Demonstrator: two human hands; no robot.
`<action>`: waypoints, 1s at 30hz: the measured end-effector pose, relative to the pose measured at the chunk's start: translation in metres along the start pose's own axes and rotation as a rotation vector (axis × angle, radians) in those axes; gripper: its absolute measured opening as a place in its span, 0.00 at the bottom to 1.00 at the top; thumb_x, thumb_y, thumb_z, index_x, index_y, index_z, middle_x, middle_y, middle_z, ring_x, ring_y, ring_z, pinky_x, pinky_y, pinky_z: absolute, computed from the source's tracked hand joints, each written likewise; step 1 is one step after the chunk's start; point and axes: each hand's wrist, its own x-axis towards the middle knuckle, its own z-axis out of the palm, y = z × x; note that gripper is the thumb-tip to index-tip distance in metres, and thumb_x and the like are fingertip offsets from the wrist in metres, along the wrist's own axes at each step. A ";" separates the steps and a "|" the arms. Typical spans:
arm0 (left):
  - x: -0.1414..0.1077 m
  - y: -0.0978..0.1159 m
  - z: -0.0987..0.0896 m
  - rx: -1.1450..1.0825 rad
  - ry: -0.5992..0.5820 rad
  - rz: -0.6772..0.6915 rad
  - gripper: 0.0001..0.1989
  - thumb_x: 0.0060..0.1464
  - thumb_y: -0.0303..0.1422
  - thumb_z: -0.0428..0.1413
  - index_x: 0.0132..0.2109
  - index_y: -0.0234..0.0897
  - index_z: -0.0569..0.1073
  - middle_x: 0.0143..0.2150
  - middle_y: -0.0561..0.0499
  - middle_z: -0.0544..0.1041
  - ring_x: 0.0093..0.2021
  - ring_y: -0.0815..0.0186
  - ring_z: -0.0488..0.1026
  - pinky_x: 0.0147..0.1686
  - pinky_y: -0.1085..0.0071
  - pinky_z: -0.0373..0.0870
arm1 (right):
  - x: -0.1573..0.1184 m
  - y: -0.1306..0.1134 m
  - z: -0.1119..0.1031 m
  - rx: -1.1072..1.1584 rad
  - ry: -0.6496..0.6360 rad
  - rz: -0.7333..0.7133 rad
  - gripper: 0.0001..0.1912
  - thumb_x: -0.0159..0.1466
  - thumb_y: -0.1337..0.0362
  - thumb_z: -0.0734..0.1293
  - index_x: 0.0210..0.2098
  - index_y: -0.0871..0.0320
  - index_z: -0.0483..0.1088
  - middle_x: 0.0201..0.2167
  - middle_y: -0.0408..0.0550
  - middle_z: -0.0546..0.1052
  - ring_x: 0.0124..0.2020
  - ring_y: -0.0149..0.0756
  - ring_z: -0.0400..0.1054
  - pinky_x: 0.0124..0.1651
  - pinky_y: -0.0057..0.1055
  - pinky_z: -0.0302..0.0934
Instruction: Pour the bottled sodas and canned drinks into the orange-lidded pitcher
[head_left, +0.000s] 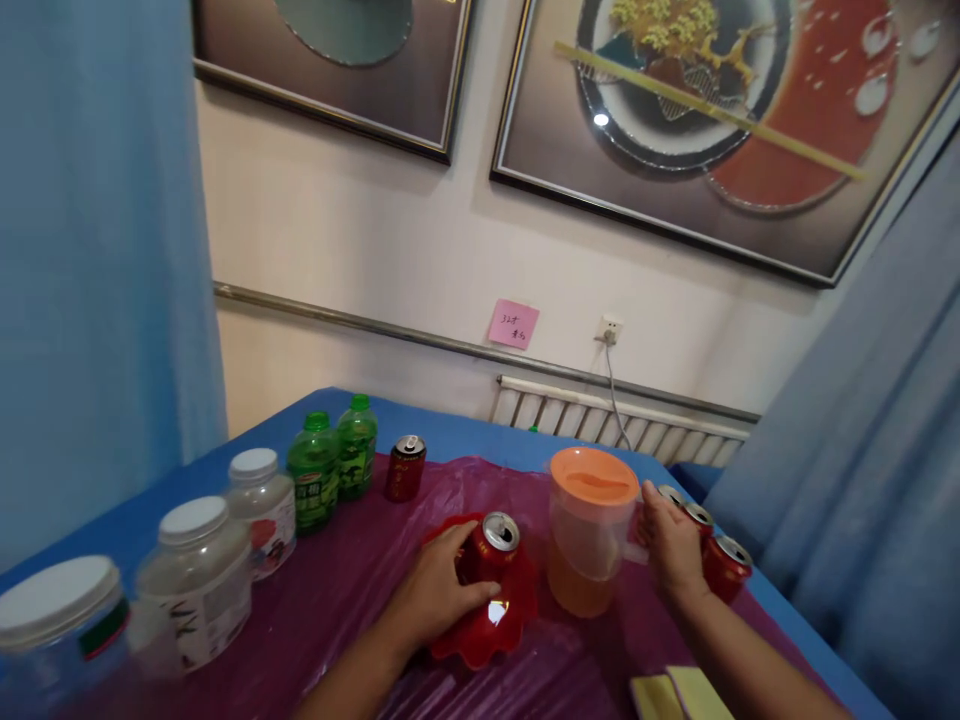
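My left hand (444,590) is wrapped round an opened red drink can (491,548), which stands upright on a red scalloped plate (487,640). Just right of the plate is a clear plastic pitcher (585,575) with an orange lid (594,477) and amber liquid in its lower part. My right hand (671,540) is closed round the handle on the pitcher's right side; the fingers hide most of that handle. Close behind and beside this hand stand several opened red cans (727,570), partly covered by it.
Clear jars with white lids (199,580) line the left side, then two green bottles (313,475) and a dark red can (406,470). Yellow cloth (679,695) lies at the front right. A purple sheet (330,600) covers the blue table; blue curtains (97,250) hang at both sides.
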 end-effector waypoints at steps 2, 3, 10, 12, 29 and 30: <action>0.001 0.003 -0.002 -0.052 -0.010 -0.008 0.36 0.41 0.33 0.66 0.60 0.39 0.72 0.61 0.44 0.77 0.59 0.49 0.74 0.60 0.57 0.71 | -0.004 0.013 0.001 0.092 0.043 0.040 0.31 0.60 0.34 0.66 0.21 0.51 0.51 0.15 0.33 0.52 0.17 0.28 0.47 0.20 0.29 0.47; 0.002 0.005 -0.002 -0.076 -0.015 -0.012 0.36 0.42 0.34 0.66 0.61 0.39 0.71 0.60 0.44 0.78 0.59 0.50 0.75 0.58 0.58 0.72 | -0.007 0.018 0.001 0.119 0.059 0.051 0.31 0.59 0.35 0.66 0.21 0.50 0.51 0.15 0.32 0.51 0.16 0.27 0.46 0.20 0.28 0.47; 0.006 0.011 -0.006 -0.137 0.004 -0.050 0.35 0.42 0.38 0.66 0.59 0.39 0.71 0.58 0.44 0.79 0.56 0.50 0.77 0.58 0.56 0.74 | -0.020 0.036 -0.013 0.171 0.134 0.070 0.29 0.61 0.36 0.66 0.23 0.52 0.55 0.17 0.33 0.54 0.18 0.28 0.50 0.22 0.28 0.51; 0.007 0.011 -0.006 -0.126 0.014 -0.060 0.36 0.40 0.40 0.67 0.59 0.39 0.71 0.58 0.43 0.80 0.56 0.48 0.77 0.58 0.54 0.73 | -0.021 0.037 -0.015 0.159 0.147 0.068 0.28 0.61 0.37 0.67 0.25 0.53 0.59 0.18 0.35 0.58 0.20 0.29 0.54 0.24 0.28 0.53; 0.006 -0.004 -0.006 0.000 -0.044 0.174 0.42 0.42 0.45 0.70 0.63 0.44 0.68 0.61 0.45 0.77 0.60 0.47 0.75 0.61 0.54 0.72 | -0.159 -0.002 0.047 -0.221 -0.291 -0.341 0.42 0.52 0.62 0.77 0.64 0.53 0.62 0.60 0.57 0.72 0.60 0.53 0.69 0.60 0.48 0.66; 0.007 -0.007 -0.006 -0.022 -0.072 0.193 0.43 0.41 0.44 0.70 0.64 0.45 0.68 0.62 0.45 0.76 0.60 0.47 0.75 0.61 0.55 0.72 | -0.156 -0.005 0.059 -0.196 -0.312 -0.245 0.45 0.50 0.63 0.78 0.65 0.54 0.61 0.61 0.57 0.71 0.61 0.53 0.68 0.61 0.49 0.65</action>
